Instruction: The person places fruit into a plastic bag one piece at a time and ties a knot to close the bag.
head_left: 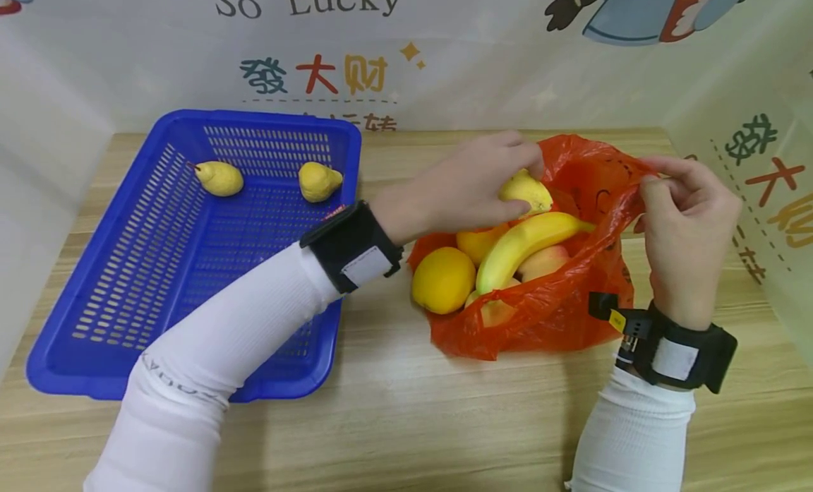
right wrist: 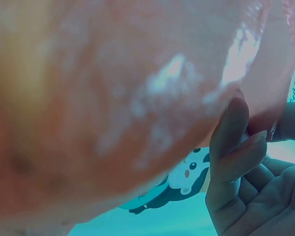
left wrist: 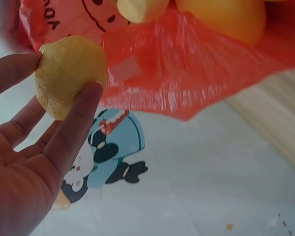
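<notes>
My left hand [head_left: 489,178] pinches a yellow pear [left wrist: 71,76] between thumb and fingers, over the mouth of a red plastic bag [head_left: 559,315]. At the bag's right rim, my right hand [head_left: 689,210] grips the plastic between thumb and fingers and pulls that side up. Inside the bag, a banana [head_left: 527,245] lies across a peach [head_left: 544,261] and other fruit. An orange-yellow round fruit [head_left: 443,280] sits at the bag's left edge. In the right wrist view, the translucent bag [right wrist: 152,98] fills most of the picture, blurred, with the right hand's fingers on its edge.
A blue plastic basket [head_left: 334,337] stands on the left of the wooden table [head_left: 406,421]. Two yellow pears lie in it, one towards the left [head_left: 219,178] and one near the right wall [head_left: 319,182]. A printed white cloth [head_left: 476,68] closes off the back and sides.
</notes>
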